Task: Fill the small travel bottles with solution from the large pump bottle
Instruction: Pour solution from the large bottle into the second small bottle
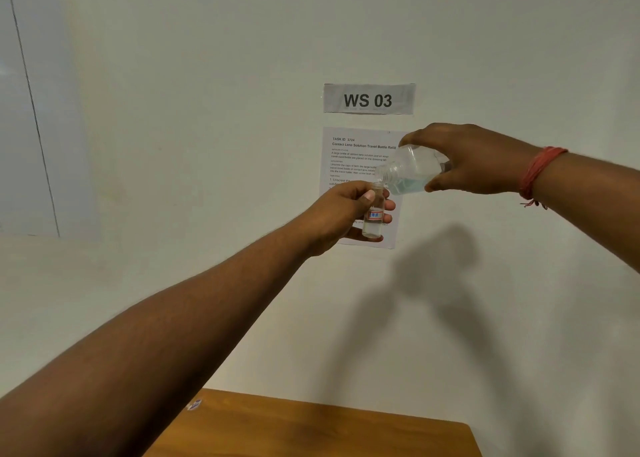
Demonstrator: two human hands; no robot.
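My left hand (341,212) grips a small clear travel bottle (374,219) upright, high in front of the wall. It has a red and blue label and some clear liquid at its bottom, and its mouth is uncapped. My right hand (464,160) holds the large clear bottle (410,172) tilted down to the left, with no pump or cap on it. The large bottle's neck rests right over the small bottle's mouth. Pale blue liquid lies along the large bottle's lower side.
A wooden table (311,429) shows at the bottom edge, far below both hands. On the white wall behind hang a "WS 03" sign (369,99) and a printed task sheet (349,155). A red thread band (540,170) circles my right wrist.
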